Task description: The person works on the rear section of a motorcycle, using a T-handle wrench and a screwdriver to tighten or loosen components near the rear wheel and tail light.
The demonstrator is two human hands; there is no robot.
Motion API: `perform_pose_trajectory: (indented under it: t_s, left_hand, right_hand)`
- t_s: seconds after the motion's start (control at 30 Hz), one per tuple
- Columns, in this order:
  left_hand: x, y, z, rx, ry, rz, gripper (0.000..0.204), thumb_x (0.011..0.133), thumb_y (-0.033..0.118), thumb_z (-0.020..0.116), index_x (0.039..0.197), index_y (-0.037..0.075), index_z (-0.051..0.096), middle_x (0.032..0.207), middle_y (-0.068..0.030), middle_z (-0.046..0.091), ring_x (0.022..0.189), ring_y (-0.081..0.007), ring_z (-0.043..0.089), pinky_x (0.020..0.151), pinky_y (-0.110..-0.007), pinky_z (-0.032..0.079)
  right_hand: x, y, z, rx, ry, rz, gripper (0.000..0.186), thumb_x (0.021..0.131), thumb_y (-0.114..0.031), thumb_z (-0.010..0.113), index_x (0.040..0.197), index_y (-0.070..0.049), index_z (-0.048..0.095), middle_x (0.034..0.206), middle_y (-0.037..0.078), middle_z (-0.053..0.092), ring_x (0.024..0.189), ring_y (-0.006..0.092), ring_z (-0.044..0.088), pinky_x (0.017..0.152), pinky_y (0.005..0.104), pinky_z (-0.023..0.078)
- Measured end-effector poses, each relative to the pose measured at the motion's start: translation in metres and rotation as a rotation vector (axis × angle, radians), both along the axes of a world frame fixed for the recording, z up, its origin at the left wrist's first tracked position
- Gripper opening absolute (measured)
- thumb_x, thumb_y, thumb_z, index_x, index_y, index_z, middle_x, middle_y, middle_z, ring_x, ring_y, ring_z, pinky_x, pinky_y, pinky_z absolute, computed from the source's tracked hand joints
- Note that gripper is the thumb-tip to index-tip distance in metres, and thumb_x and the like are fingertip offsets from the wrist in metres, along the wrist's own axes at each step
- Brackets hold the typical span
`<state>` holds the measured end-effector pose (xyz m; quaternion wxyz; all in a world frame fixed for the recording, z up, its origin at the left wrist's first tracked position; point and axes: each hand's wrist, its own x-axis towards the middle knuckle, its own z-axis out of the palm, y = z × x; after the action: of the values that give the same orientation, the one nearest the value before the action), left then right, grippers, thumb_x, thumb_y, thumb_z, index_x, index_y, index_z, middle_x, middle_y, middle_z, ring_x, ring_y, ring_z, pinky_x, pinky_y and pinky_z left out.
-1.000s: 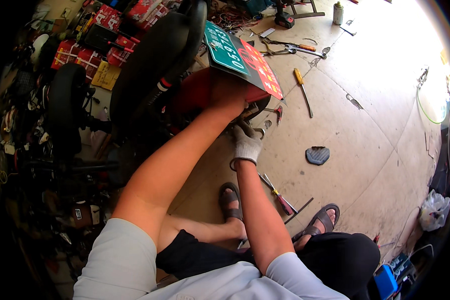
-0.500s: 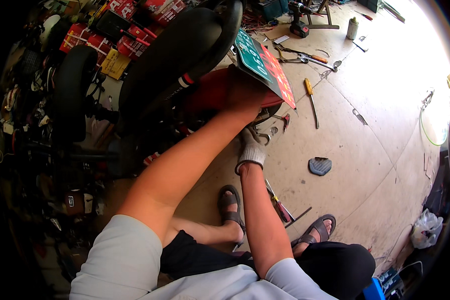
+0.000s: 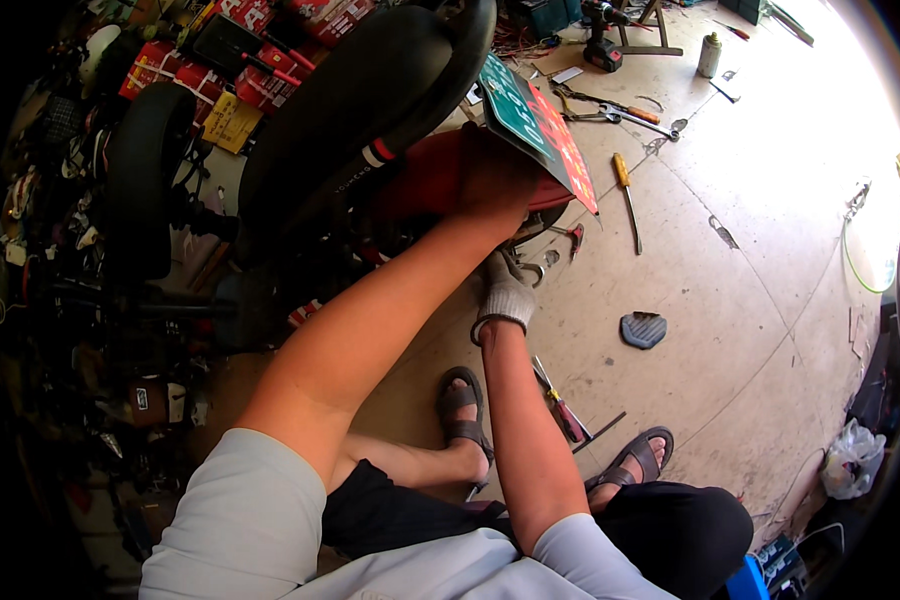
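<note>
A motorbike with a black seat [image 3: 350, 85] stands at the left, its rear toward the middle. My left arm reaches up to the red rear bodywork [image 3: 420, 180]. There my left hand [image 3: 500, 182] lies in deep shadow under the green and red plate [image 3: 540, 125], its fingers hidden. Below it my right hand [image 3: 507, 295], in a grey knit glove, is closed low beside the rear wheel [image 3: 542, 222]. Its fingertips are partly covered, and what they grip cannot be made out. A curved metal tool end [image 3: 536, 271] shows right next to the glove.
On the floor lie a yellow-handled screwdriver [image 3: 627, 200], a red-headed tool [image 3: 576, 238], a grey pad [image 3: 643, 330], and pliers and wrenches [image 3: 620, 112]. More screwdrivers [image 3: 562, 405] lie between my feet. A cordless drill [image 3: 602, 40] and spray can [image 3: 709, 55] stand farther back. Red boxes and parts crowd the left.
The view has shifted slightly, so the bike and tools sit a little differently in it. Both hands keep nearly the same places by the rear of the bike.
</note>
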<state>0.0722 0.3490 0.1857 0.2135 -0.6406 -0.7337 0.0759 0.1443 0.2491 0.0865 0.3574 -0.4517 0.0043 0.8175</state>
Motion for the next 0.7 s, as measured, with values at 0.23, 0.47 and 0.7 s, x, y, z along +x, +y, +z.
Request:
perform_pose_trajectory:
  t_s: [0.23,0.47,0.7]
  left_hand:
    - [0.000,0.000,0.000,0.014,0.069,-0.026,0.030,0.087,0.019,0.065,0.115,0.009,0.071,0.119,-0.0154,0.068,0.115,-0.0354,0.062,0.102,-0.059,0.045]
    - [0.011,0.002,0.011,-0.136,-0.034,0.044,0.078,0.067,0.034,0.092,0.132,0.001,0.062,0.136,-0.0208,0.060,0.130,-0.0404,0.054,0.113,-0.055,0.038]
    - [0.001,-0.005,0.001,-0.018,0.062,-0.035,0.033,0.091,0.019,0.061,0.122,0.009,0.069,0.125,-0.0166,0.067,0.121,-0.0380,0.059,0.105,-0.065,0.041]
  right_hand:
    - [-0.005,-0.002,-0.022,-0.005,0.052,0.038,0.047,0.092,-0.024,0.081,0.130,0.000,0.069,0.126,0.009,0.072,0.107,0.0237,0.069,0.093,0.0337,0.054]
    - [0.005,-0.002,-0.013,0.427,-0.493,0.175,0.039,0.089,-0.029,0.078,0.116,-0.001,0.077,0.111,0.016,0.078,0.101,0.0252,0.072,0.090,0.0358,0.054]
    - [0.010,0.000,-0.005,0.707,-0.773,0.252,0.035,0.090,-0.024,0.075,0.113,0.002,0.077,0.103,0.017,0.079,0.095,0.0215,0.074,0.090,0.0340,0.055]
